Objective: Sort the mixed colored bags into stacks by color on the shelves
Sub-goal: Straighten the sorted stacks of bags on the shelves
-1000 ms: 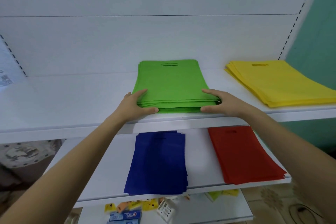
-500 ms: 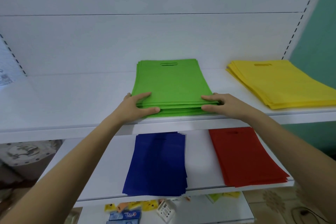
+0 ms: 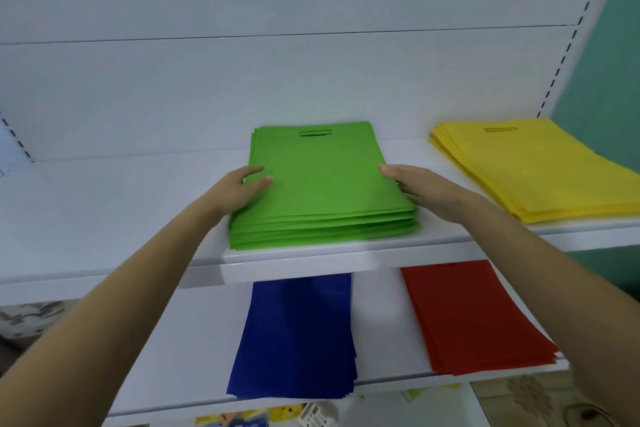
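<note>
A person's left hand [image 3: 239,191] and right hand [image 3: 427,192] flank a stack of green bags [image 3: 322,184] lying flat at the front edge of the upper shelf [image 3: 114,208], about midway along it. Both hands are spread, with straight fingers laid against the stack's long sides; the left thumb rests on the top bag. A stack of yellow bags [image 3: 540,166] lies well apart at the shelf's right end, reaching its front edge. On the lower shelf [image 3: 194,340], blue bags [image 3: 298,333] lie below the green stack and red bags [image 3: 474,315] near the right front corner. The upper shelf's front lip hides the far ends of both. The forearms cross in front of the lower shelf. Small packaged goods [image 3: 263,418], too blurred to identify, show beneath.
</note>
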### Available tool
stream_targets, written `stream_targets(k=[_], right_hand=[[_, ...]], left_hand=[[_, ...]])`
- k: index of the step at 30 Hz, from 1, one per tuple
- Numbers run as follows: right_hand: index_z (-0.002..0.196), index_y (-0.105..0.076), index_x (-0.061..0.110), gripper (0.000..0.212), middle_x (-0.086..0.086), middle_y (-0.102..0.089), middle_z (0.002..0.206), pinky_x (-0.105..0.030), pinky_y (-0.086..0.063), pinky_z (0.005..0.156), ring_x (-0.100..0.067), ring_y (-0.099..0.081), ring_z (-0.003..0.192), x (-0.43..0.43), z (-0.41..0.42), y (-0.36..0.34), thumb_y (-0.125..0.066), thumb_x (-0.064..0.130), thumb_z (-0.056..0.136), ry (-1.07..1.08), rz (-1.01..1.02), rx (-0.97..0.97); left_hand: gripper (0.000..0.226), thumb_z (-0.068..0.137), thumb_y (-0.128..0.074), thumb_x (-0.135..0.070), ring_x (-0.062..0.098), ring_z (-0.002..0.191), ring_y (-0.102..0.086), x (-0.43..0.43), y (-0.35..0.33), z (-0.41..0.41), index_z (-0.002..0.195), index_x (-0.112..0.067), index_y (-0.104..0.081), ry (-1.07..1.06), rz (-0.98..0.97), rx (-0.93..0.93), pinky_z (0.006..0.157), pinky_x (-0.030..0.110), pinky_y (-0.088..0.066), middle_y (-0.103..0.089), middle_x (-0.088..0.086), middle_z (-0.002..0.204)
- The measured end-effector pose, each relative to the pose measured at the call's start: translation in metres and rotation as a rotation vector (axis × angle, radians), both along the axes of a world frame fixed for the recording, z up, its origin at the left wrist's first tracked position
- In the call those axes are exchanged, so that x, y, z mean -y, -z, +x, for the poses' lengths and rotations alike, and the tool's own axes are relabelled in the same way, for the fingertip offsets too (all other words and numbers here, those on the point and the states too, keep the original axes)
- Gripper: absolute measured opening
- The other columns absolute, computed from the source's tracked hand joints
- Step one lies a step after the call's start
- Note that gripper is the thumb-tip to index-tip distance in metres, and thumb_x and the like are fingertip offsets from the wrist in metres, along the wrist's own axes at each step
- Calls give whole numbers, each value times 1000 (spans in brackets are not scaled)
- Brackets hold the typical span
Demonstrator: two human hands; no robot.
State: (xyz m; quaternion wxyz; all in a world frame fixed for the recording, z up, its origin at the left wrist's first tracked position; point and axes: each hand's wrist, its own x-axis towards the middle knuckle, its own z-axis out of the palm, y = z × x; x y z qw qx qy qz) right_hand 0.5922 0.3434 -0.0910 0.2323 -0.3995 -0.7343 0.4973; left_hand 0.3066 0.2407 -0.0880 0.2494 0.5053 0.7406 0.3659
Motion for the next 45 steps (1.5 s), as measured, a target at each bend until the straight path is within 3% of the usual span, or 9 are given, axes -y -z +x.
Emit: stream_targets(k=[5, 10, 14, 18, 24, 32, 36, 39, 45], right_hand=[[134, -46, 19, 56, 2, -41, 144, -38, -25, 115, -15, -38, 133, -69, -34, 4, -58, 43, 85, 53, 8, -10], [138, -41, 15, 56, -3, -35, 148, -30, -24, 113, -17, -32, 136, -126, -60, 8, -58, 33, 89, 49, 133, 2], [139, -41, 16, 58, -7, -31, 149, -33, -21, 116, -19, -29, 138, -145, -76, 15, -60, 35, 87, -3, 166, 72], [139, -39, 15, 58, -6, -31, 150, -29, -21, 116, -19, -30, 138, -145, -75, 15, -59, 33, 88, 4, 180, 45], [142, -35, 21, 58, -13, -21, 153, -35, -10, 118, -22, -13, 144, -122, -48, -9, -55, 37, 90, 27, 328, 126], [140, -39, 18, 50, -2, -32, 149, -18, -13, 109, -13, -20, 141, -82, 31, -33, -53, 26, 93, 25, 465, 105], [141, -36, 19, 51, 2, -31, 150, -25, -21, 113, -14, -27, 138, -102, 108, -46, -52, 26, 93, 85, 446, 158], [142, -34, 22, 51, 3, -28, 151, -26, -27, 104, -19, -26, 139, -132, 170, -48, -51, 28, 94, 115, 395, 227], [142, -34, 19, 53, 1, -27, 152, -29, -25, 108, -21, -27, 139, -208, 281, -38, -53, 26, 93, 131, 353, 339]], left_hand=[[58, 88, -59, -30, 27, 113, -57, -56, -2, -21, 138, -11, -38, -72, -55, 142, 102, 41, -43, -52, 12, 134], [27, 94, -51, -19, 23, 85, -60, -102, -8, -23, 116, -5, -49, -101, -65, 152, 86, 36, -49, -58, 16, 120], [61, 90, -55, -30, 28, 105, -57, -121, -5, -25, 139, -6, -28, -131, -128, 91, 92, 40, -48, -50, 8, 130], [44, 92, -53, -16, 31, 113, -53, -116, -11, -18, 132, -8, -37, -129, -135, 42, 86, 29, -50, -55, 13, 125], [62, 92, -53, -18, 33, 132, -34, -111, -35, 9, 144, -6, -23, -238, 95, -357, 107, 37, -29, -29, 19, 147], [54, 93, -52, -16, 26, 133, -37, -131, -35, 128, 141, -4, -31, 36, 230, -252, 108, 31, -29, -37, 14, 146], [55, 92, -54, -15, 26, 134, -37, -148, -36, 188, 141, -3, -31, 111, 192, -191, 108, 29, -30, -35, 13, 146], [57, 92, -54, -20, 24, 134, -36, -164, -35, 233, 142, -8, -30, 139, 113, -184, 106, 28, -30, -33, 14, 147], [65, 94, -50, -27, 26, 139, -26, -216, -15, 304, 146, -7, -18, 104, -65, -108, 111, 33, -24, -21, 11, 153]])
